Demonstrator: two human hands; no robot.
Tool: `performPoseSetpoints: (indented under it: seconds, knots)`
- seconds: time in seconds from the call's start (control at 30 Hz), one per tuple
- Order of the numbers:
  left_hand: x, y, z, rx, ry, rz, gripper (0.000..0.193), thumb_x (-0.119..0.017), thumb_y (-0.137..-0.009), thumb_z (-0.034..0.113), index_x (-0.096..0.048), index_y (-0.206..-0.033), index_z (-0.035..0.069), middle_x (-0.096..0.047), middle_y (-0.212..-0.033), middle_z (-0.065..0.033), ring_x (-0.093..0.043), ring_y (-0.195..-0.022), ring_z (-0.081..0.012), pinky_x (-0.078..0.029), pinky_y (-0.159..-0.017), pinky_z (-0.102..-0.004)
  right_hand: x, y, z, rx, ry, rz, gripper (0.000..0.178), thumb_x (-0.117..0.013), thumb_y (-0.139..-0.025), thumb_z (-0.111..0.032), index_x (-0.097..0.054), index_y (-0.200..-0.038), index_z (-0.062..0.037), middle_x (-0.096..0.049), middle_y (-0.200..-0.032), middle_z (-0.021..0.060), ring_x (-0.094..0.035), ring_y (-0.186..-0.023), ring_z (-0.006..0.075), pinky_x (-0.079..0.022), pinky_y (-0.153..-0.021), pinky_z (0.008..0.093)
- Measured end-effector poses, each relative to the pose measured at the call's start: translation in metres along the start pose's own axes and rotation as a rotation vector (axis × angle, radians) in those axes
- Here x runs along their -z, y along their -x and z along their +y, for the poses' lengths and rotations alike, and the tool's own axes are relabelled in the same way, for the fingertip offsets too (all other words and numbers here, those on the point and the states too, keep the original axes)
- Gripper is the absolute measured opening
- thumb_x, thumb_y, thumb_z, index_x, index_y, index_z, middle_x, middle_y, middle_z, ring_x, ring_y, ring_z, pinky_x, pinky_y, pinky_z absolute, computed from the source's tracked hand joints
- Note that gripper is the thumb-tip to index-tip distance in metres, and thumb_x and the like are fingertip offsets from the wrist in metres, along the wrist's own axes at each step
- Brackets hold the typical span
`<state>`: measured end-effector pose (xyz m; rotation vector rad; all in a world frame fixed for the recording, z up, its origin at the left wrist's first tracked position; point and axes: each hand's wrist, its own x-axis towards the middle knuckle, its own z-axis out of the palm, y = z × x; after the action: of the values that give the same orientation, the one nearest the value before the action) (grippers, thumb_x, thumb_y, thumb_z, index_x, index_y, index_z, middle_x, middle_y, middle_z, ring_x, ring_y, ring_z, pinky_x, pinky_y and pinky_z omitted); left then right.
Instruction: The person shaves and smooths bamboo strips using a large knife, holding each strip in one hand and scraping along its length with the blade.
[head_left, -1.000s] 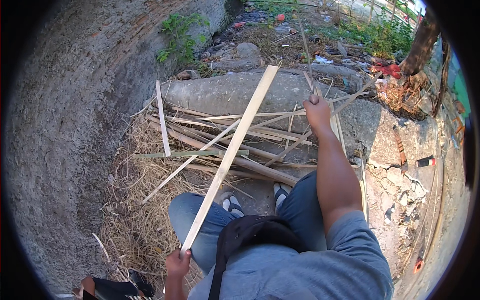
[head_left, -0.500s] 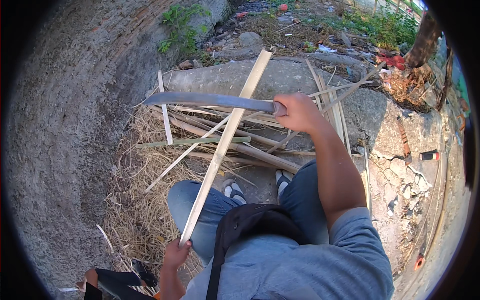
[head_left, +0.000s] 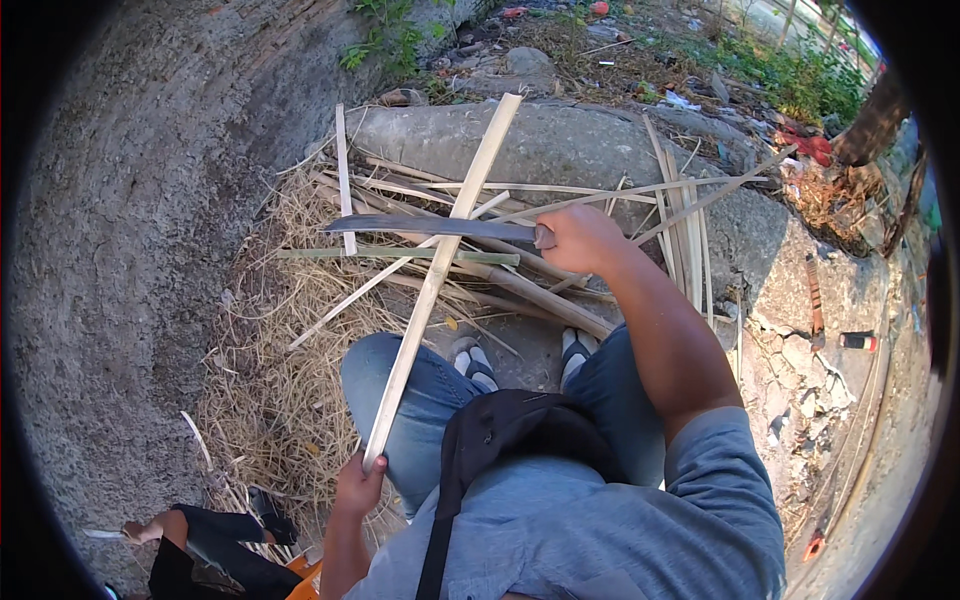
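Observation:
A long, pale split bamboo strip [head_left: 412, 345] slants away from me over my bent left knee. My left hand [head_left: 360, 487] is closed around its near end. In my right hand [head_left: 582, 240], fingers wrapped round the handle, is a machete [head_left: 400, 226] with a long dark blade pointing left. The blade crosses the strip partway along its far half; whether it touches the strip I cannot tell. Beneath both lie brown bamboo poles [head_left: 545, 300] and a narrow green bamboo piece [head_left: 320, 254].
Straw-like shavings [head_left: 270, 400] heap up at left beside a rough wall [head_left: 110, 280]. A large rock [head_left: 420, 140] lies beyond the poles, with more bamboo strips [head_left: 685, 235] at right. Another person's hand [head_left: 145, 530] shows at lower left. A sheathed-looking brown tool [head_left: 815, 300] lies far right.
My right hand has brought the machete closer to me and a little left. The strip's far end has swung slightly left. My left hand keeps its hold, and the view has shifted somewhat.

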<state>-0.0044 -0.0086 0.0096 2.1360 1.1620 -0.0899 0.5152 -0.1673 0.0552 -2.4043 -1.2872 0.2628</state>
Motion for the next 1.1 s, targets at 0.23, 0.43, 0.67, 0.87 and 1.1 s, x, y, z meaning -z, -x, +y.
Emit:
performPoseSetpoints:
  seconds: [0.23,0.43,0.67,0.87,1.1]
  knots:
    - [0.000,0.001,0.002,0.070,-0.035,-0.029,0.060,-0.062,-0.098,0.056,-0.064,-0.109,-0.003,-0.070,-0.083,-0.0226,-0.072,-0.080,-0.0368,-0.053,-0.072,-0.0429,-0.015,-0.003,-0.039,0.191,0.043,-0.084,0.015,-0.068,-0.077,-0.023,-0.073,-0.091,-0.0174,-0.072,-0.084,0.0106,-0.071,-0.084,0.0345,-0.054,-0.070,0.0491]
    - [0.002,-0.006,-0.002,0.034,-0.021,-0.027,0.062,-0.061,-0.097,0.058,-0.063,-0.106,-0.003,-0.070,-0.083,-0.0236,-0.072,-0.080,-0.0381,-0.053,-0.071,-0.0445,-0.033,-0.020,-0.015,0.092,0.056,-0.102,0.015,-0.068,-0.076,-0.022,-0.072,-0.089,-0.0174,-0.072,-0.082,0.0102,-0.070,-0.082,0.0341,-0.054,-0.070,0.0487]
    - [0.000,-0.001,-0.009,0.074,-0.002,-0.085,0.064,-0.060,-0.097,0.060,-0.063,-0.111,-0.003,-0.070,-0.085,-0.0246,-0.072,-0.083,-0.0413,-0.053,-0.072,-0.0459,-0.038,-0.003,-0.051,0.275,-0.019,-0.077,0.015,-0.069,-0.076,-0.025,-0.071,-0.089,-0.0164,-0.071,-0.077,0.0100,-0.071,-0.081,0.0354,-0.054,-0.069,0.0506]
    - [0.001,-0.006,0.005,0.077,-0.005,-0.062,0.062,-0.060,-0.098,0.057,-0.063,-0.112,-0.003,-0.071,-0.084,-0.0236,-0.073,-0.083,-0.0376,-0.054,-0.073,-0.0437,-0.045,-0.021,-0.012,0.115,0.044,-0.001,0.017,-0.067,-0.079,-0.026,-0.071,-0.091,-0.0165,-0.072,-0.081,0.0133,-0.071,-0.080,0.0364,-0.055,-0.070,0.0519]
    - [0.000,-0.004,-0.004,0.047,-0.047,-0.065,0.063,-0.059,-0.098,0.058,-0.064,-0.111,-0.003,-0.070,-0.081,-0.0225,-0.072,-0.080,-0.0377,-0.053,-0.072,-0.0439,-0.045,-0.015,-0.036,0.157,-0.097,0.024,0.015,-0.067,-0.080,-0.024,-0.072,-0.089,-0.0143,-0.071,-0.080,0.0139,-0.070,-0.080,0.0372,-0.054,-0.070,0.0525]
